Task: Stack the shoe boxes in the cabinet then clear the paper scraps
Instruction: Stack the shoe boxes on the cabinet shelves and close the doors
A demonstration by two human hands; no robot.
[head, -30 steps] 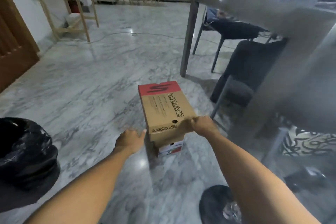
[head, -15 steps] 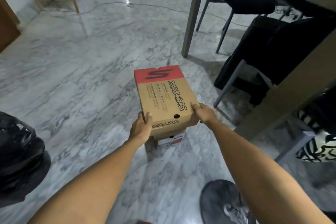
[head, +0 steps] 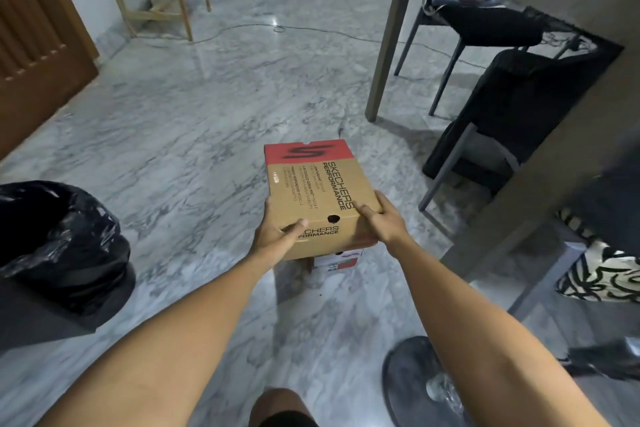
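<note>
I hold the top Skechers shoe box (head: 313,192) above the marble floor (head: 173,135), over another box (head: 337,258). My left hand (head: 275,236) and right hand (head: 382,220) grip its near corners. I should lift it level.

- single head-worn view, looking forward and steeply down over both outstretched forearms.
- it faces the grey-veined marble floor (head: 173,121), with the brown cardboard shoe box with a red end (head: 311,191) close below centre.
- the floor runs far beyond the box; wide-angle bending at edges.
</note>
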